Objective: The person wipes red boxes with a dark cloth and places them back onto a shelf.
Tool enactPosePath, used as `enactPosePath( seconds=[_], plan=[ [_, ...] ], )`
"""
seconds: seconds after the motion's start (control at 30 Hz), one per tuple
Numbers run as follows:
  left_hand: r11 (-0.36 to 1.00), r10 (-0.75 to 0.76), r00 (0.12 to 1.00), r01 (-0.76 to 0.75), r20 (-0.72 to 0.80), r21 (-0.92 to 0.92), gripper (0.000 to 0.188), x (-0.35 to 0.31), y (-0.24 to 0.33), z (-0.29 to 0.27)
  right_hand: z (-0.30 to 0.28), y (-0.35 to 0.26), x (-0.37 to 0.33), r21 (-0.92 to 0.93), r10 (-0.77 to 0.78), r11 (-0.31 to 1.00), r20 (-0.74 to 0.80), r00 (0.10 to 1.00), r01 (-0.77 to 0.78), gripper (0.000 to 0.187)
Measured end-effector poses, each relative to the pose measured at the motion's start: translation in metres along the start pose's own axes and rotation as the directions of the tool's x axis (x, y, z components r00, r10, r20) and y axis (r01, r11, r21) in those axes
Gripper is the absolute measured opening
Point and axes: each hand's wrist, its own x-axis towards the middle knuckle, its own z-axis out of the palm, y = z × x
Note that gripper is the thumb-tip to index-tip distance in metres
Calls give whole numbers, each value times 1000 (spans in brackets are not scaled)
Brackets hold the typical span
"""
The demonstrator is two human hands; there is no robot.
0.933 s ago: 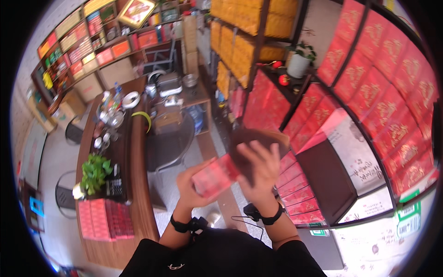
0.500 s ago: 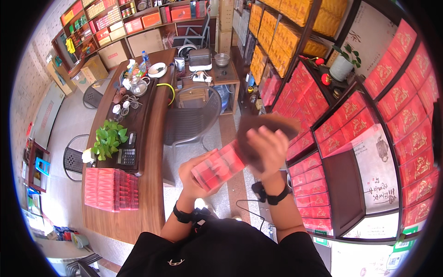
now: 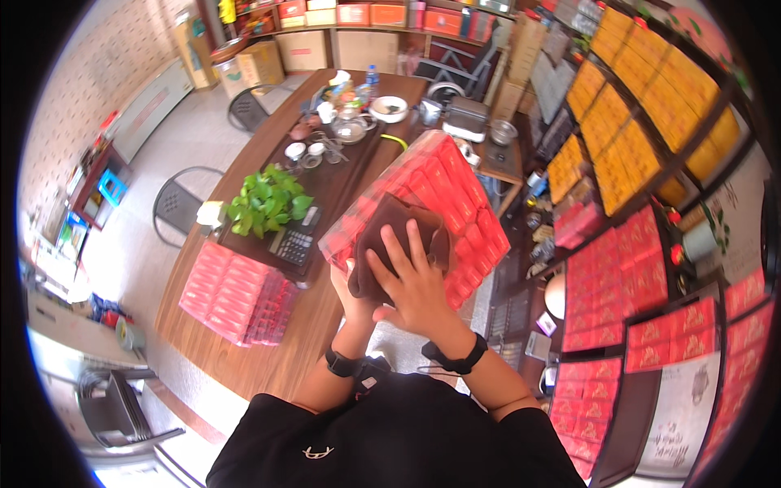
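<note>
A bundle of small red packets in clear wrap is raised in front of me, tilted. My left hand is under and behind its near left end, holding it up; most of those fingers are hidden. A folded dark brown cloth covers the bundle's near end. My right hand lies over the cloth with fingers spread, pressing it against the wrap. A similar red bundle rests on the wooden table's near left part.
The long wooden table carries a leafy plant, a calculator and a tea set. Shelves of red boxes and yellow boxes stand at the right. Dark chairs stand at the left.
The bundle has turned and come up, so its broad side now shows. My right hand and the cloth have moved left onto its near end. The view has swung right.
</note>
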Motion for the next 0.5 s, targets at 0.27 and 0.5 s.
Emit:
enactPosePath(
  seconds=[0.27,0.5],
  plan=[
    [948,293,943,-308,-159,-79,75,27,55,-55,54,13,103,77,153,988,-295,943,-136,63],
    [933,135,951,-217,-278,-289,77,25,94,-72,93,-53,100,90,-318,944,-5,948,317,61]
  ],
)
